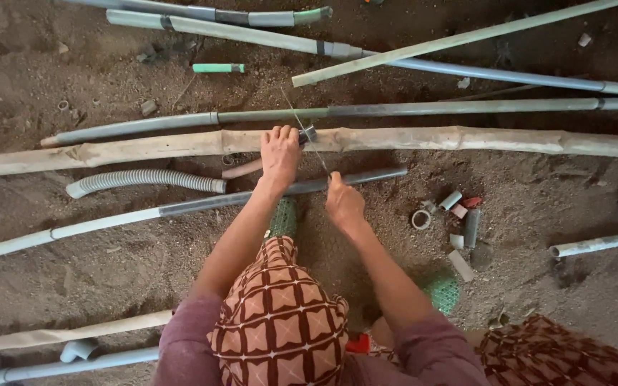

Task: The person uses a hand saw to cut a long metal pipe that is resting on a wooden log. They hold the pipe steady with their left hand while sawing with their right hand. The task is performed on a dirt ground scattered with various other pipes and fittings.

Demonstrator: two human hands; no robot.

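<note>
Head view: pipe work on bare earth, seen from above.

A long pale bamboo pole (409, 139) is laid across the dirt ground (73, 271), knotted and dusty, with a small dark pipe piece (308, 134) set on it and a thin wire (316, 154) run slantwise over both. The left hand (280, 154) is pressed palm-down on the pole, fingers closed about the pipe piece. The right hand (342, 202) is clenched around the wire's near end, arm bent, just over a grey pipe (202, 202). A corrugated hose (144, 180) and loose pipe fittings (455, 218) are recorded nearby.
</note>
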